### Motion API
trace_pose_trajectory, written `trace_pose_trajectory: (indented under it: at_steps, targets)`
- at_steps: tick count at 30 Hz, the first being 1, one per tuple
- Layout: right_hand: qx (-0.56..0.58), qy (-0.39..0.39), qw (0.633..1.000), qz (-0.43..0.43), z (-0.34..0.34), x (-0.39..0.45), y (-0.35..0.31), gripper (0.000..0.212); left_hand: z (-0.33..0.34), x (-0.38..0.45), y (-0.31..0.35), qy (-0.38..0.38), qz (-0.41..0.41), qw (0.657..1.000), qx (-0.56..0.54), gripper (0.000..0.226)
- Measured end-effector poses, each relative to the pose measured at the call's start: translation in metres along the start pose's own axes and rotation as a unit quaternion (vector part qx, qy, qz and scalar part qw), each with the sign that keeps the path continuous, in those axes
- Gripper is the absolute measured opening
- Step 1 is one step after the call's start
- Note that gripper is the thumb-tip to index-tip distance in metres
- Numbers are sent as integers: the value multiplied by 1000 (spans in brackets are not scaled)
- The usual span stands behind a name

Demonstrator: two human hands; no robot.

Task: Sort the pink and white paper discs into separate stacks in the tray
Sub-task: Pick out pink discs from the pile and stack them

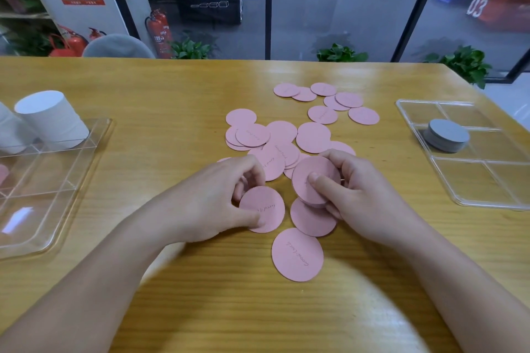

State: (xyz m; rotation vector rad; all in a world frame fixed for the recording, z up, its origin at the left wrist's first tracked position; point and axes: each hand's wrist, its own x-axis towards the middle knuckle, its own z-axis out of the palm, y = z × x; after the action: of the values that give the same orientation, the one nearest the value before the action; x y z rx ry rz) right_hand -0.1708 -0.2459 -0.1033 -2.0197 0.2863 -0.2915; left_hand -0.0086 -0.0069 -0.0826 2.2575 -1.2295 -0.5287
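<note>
The step in hand looked to be gathering loose pink discs [312, 139] off the bench [172, 100] into one hand-held pile before carrying it to a tray. To do that well, each new disc would be slid flat onto the pile with edges lined up, the thumb pressing lightly on top so nothing fanned out — and thin paper is best lifted by its edge, not scraped along the wood.

The right hand [354, 190] was curled round a small pile of pink discs [312, 178], the thumb laid across the top face and the fingers wrapped round the far edge and underneath. How many discs it held could not be told. The left hand [218, 195] pinched a single pink disc [262, 209] near its left edge, thumb on top, fingers bent at the upper rim; the disc lay just beside the right hand's pile, apparently not touching it.

Many pink discs lay scattered and overlapping on the bench beyond the hands, with a looser cluster further back to the right and one disc [297, 254] lying alone near the person. No white discs were loose on the bench — tall white stacks [53, 119] stood in the clear tray [86, 169] at the left, whose near compartment showed a sliver of pink at the frame's edge. A second clear tray [473, 180] at the right held a low grey stack [446, 135].
</note>
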Motion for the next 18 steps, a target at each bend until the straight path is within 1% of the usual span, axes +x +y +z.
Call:
trace_pose_trajectory:
  at_steps: [2,5,6,7,10,12,14,18]
  targets:
    - [2,2,1000,10,-2,0,0,13,-1,3,-3,33,-12,999,-21,27]
    - [16,5,1000,10,-3,-1,-2,14,0,7,-6,102,-13,991,-88,8]
    - [22,4,1000,8,-3,-1,-3,15,1,8,-7,120,-14,987,-110,6]
    - [28,2,1000,6,-3,-1,-4,17,2,9,-8,132,-12,983,-128,10]
    - [37,-10,999,1,-2,-2,-4,16,7,10,-4,138,3,971,-195,19]
    - [36,-20,999,-5,-2,-2,-3,16,11,9,2,135,4,968,-209,21]
    - [33,-24,999,-8,-2,-2,-2,14,15,9,6,122,8,967,-222,20]
    - [27,-40,999,-20,-2,-5,-5,7,22,9,11,112,41,953,-277,15]
